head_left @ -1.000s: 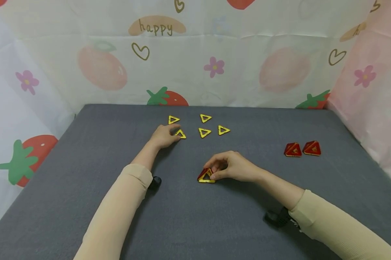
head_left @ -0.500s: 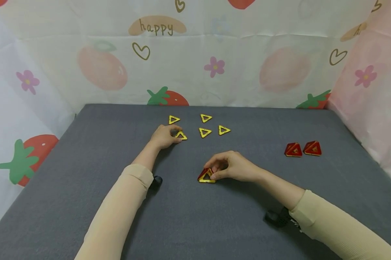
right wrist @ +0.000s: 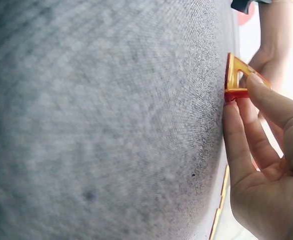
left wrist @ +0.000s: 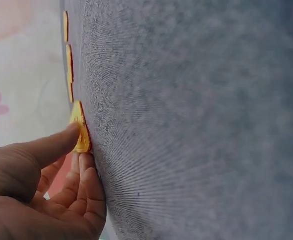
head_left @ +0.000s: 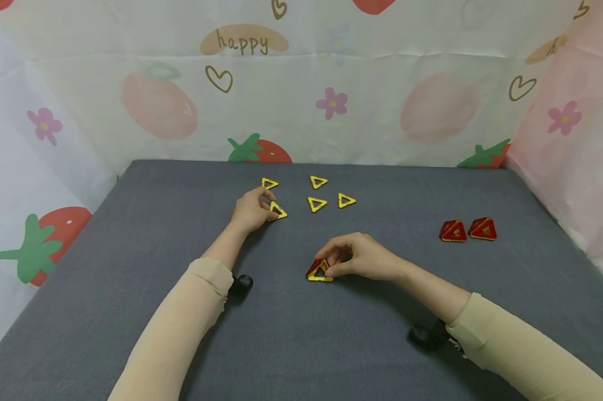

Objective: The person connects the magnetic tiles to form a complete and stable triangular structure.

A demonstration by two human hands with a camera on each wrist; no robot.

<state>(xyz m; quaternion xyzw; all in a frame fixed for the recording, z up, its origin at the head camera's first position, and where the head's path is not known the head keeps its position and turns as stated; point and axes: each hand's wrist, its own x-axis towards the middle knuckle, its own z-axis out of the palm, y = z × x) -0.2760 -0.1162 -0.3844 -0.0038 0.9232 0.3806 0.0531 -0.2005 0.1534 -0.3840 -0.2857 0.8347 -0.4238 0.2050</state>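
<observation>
My left hand [head_left: 251, 211] is pinching 1 yellow triangular frame [head_left: 280, 210]; my right hand [head_left: 365, 257] is gripping 1 red-and-yellow triangular piece [head_left: 319, 279]; 2 red pyramids [head_left: 453, 231] are sitting farther right.

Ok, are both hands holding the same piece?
No, the left hand pinches a yellow triangle, while the right hand holds a separate red-and-yellow piece.
</observation>
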